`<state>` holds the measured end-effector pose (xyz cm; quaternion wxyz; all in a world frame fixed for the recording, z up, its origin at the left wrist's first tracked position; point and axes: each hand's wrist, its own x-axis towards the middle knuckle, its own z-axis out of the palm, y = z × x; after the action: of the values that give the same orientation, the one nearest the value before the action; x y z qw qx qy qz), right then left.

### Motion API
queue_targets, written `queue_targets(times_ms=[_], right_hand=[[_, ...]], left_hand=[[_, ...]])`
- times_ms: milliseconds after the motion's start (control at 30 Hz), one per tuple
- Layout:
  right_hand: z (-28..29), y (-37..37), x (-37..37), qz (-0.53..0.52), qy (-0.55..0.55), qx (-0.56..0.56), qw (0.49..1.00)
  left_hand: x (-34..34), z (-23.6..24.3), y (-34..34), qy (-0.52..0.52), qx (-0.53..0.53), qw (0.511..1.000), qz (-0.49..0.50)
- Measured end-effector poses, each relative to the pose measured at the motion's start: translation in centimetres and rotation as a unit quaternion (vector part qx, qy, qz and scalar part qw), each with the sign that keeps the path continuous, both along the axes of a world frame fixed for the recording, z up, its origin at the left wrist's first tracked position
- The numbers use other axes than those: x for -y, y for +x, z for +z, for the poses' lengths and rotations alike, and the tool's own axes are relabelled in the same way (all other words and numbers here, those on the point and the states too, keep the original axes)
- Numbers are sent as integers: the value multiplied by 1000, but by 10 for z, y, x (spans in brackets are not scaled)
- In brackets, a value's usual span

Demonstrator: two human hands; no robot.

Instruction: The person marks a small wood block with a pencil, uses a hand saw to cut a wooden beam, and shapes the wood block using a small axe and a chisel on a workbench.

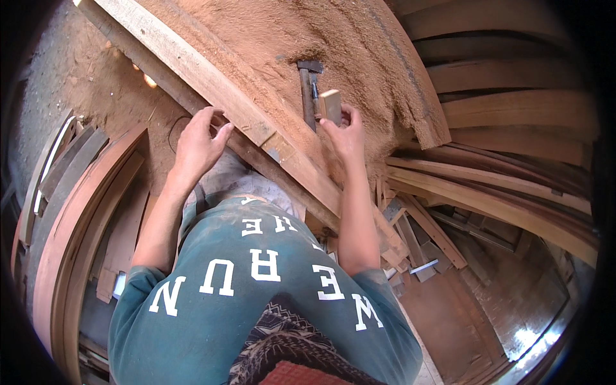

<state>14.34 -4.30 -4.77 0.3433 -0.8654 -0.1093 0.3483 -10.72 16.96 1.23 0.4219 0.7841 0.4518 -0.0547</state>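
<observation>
A long pale wooden beam (192,59) runs diagonally in front of me, with a shallow cut-out part way along it. My left hand (203,142) is at the beam's near side, thumb and fingers apart and nothing visible between them. Whether its fingertips touch the wood I cannot tell. Beyond the beam, my right hand (346,133) grips a small rectangular wood block (330,106) upright between thumb and fingers. Just left of the block, a hammer (305,90) lies on the sawdust, its dark head away from me. A slim tool with a blue part (314,85) lies along its handle.
Sawdust (276,32) covers the surface beyond the beam. Curved wooden planks (520,109) are stacked at the right, and more curved boards (70,224) stand at the left. Offcuts (420,237) and a brown board (449,321) lie at the lower right.
</observation>
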Motion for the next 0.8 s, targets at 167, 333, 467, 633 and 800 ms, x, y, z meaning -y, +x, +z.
queue_targets(times_ms=[167,333,467,633,800], right_hand=[[24,-58,47,4,7,8,1000],[38,-106,29,215,76,228,947],[25,-122,31,281,42,284,916],[23,-127,30,309,35,285,907],[15,-126,34,321,69,301,895]], left_hand=[[62,-12,-12,-95,85,992,1],[108,-41,-22,-211,112,968,78],[125,-49,-20,-360,141,899,208],[137,-74,-8,-362,165,876,272],[150,-91,-6,-312,221,876,295]])
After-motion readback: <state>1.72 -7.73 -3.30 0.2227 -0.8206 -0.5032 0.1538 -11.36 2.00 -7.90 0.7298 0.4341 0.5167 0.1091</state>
